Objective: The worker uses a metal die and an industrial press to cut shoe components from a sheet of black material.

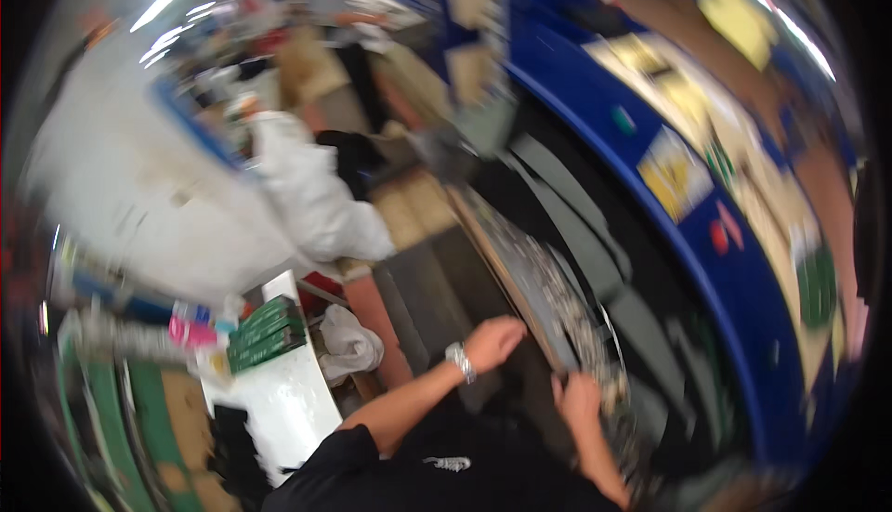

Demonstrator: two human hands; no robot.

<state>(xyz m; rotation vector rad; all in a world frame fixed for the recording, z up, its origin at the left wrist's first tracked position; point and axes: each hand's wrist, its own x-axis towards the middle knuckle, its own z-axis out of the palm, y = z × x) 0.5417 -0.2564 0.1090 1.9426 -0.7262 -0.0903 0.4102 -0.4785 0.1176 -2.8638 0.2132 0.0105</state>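
My left hand (495, 343) is held out in front of me, its fingers curled into a loose fist, with a silver wristwatch (460, 363) on that wrist. Nothing shows in this hand. Beneath it lies the dark floor. My right hand (578, 396) is lower and further right, by the edge of a long narrow bench (534, 300) with a brownish rim. Its fingers are bent inward. Blur hides what they hold, if anything, and whether they touch the rim.
On the left, a white table (295, 402) bears green boxes (268, 334) and a pink item (190, 328). White sacks (311, 187) stand ahead beside the walkway (437, 270). Grey-green and black material (571, 224) lies along the right, below a curved blue workbench (683, 266). A person (348, 47) stands further off.
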